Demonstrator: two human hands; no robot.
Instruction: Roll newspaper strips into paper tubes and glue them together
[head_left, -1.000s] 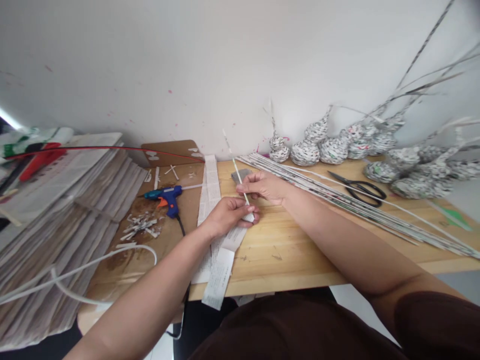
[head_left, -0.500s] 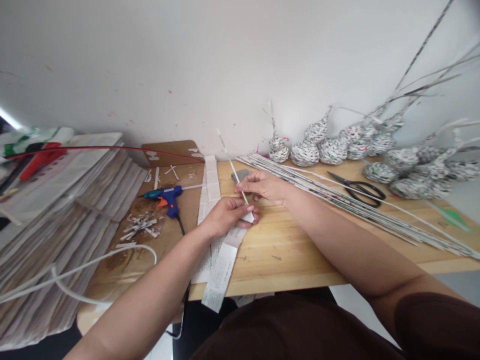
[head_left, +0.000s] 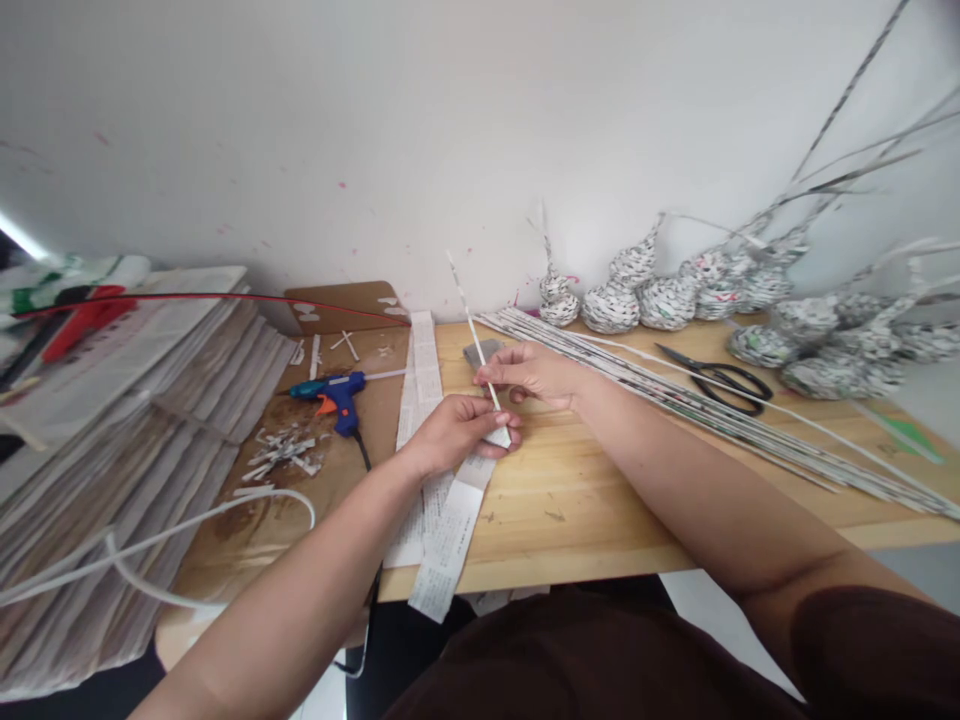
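Note:
A newspaper strip (head_left: 450, 545) slants over the table's front edge, its upper end pinched in my left hand (head_left: 469, 432). From that end a thin rolled paper tube (head_left: 466, 308) rises up and to the left. My right hand (head_left: 525, 375) is closed on the tube with thumb and fingertips, just above my left hand. More newspaper strips (head_left: 424, 365) lie flat left of my hands. Behind my right hand's fingertips sits a small grey object (head_left: 484, 350), partly hidden.
On the left are a blue glue gun (head_left: 341, 398), paper scraps (head_left: 281, 453) and a tall newspaper stack (head_left: 187, 400). To the right lie paper tubes (head_left: 675, 405), black scissors (head_left: 731, 388) and woven paper gourd shapes (head_left: 667, 302).
The tube's upper tip has shifted right and slightly up. The strip's hanging end has moved a little to the right, and both hands have shifted slightly right.

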